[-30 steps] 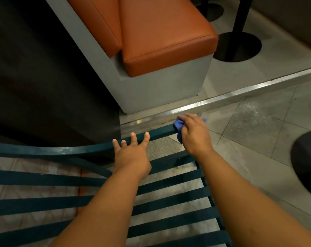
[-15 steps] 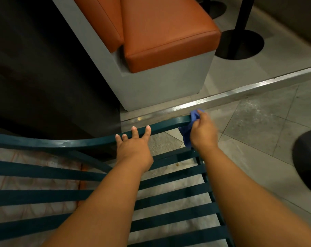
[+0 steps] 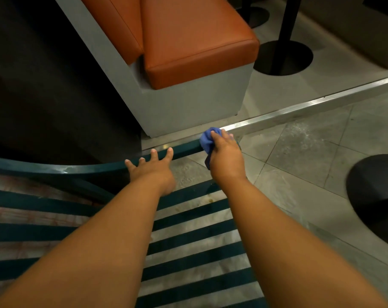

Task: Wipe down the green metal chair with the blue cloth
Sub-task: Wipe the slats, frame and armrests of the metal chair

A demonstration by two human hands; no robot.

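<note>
The green metal chair (image 3: 62, 168) fills the lower left, its curved top rail running across the middle and its slats below my arms. My right hand (image 3: 226, 155) is closed on the bunched blue cloth (image 3: 207, 138) and presses it onto the right end of the top rail. My left hand (image 3: 154, 168) rests on the same rail a little to the left, palm down with fingers spread over the rail's far edge. The cloth's lower part is hidden under my right hand.
An orange cushioned bench on a grey base (image 3: 195, 103) stands just beyond the chair. A metal floor strip (image 3: 299, 108) crosses the tiled floor. Black round table bases sit at the upper right (image 3: 284, 57) and at the right edge (image 3: 375, 196). A dark wall lies on the left.
My right hand has slid the cloth along the right end of the top rail, out to the right then slightly back and up. My left hand stayed on the rail.
</note>
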